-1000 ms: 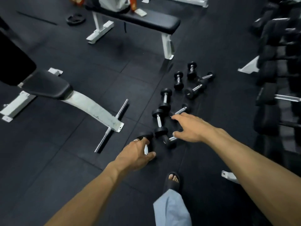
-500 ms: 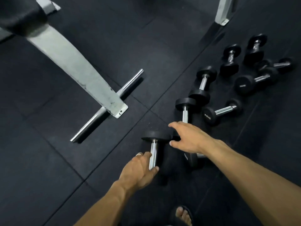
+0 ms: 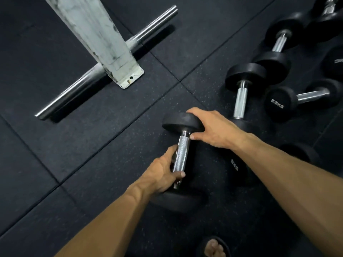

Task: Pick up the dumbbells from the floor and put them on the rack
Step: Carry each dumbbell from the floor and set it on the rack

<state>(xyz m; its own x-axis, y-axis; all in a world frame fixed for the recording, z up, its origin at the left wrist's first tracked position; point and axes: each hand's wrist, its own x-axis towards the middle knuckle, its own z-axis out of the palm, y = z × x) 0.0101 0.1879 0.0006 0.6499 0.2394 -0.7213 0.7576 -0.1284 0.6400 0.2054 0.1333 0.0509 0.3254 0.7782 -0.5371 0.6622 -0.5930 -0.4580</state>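
Toes in a dark sandal [image 3: 213,247] show at the bottom edge, nearest the camera, on the black rubber floor [image 3: 92,136]. Beyond them lies the nearest dumbbell [image 3: 182,151], resting on the floor with its knurled steel handle running away from the person. The left hand [image 3: 163,173] has its grip wrapped around the near end of that handle, thumb across the top and fingers curled beneath, closed on the metal. The right hand [image 3: 213,128] lies over the dumbbell's far head, fingers spread across the rubber disc and thumb touching the handle just below it; its grip is loose, resting rather than clenched. Just right of this dumbbell, partly under the right forearm, a second dumbbell [image 3: 239,166] shows a weight marking on its end. Farther right, a small dumbbell marked 2.5KG [image 3: 282,103] lies across the floor, and beyond the nearest dumbbell's far head two more dumbbells [image 3: 243,95] stand in line toward the top right corner. Far left of the nearest dumbbell, a worn white bench leg [image 3: 104,39] ends on a chrome crossbar [image 3: 61,101].
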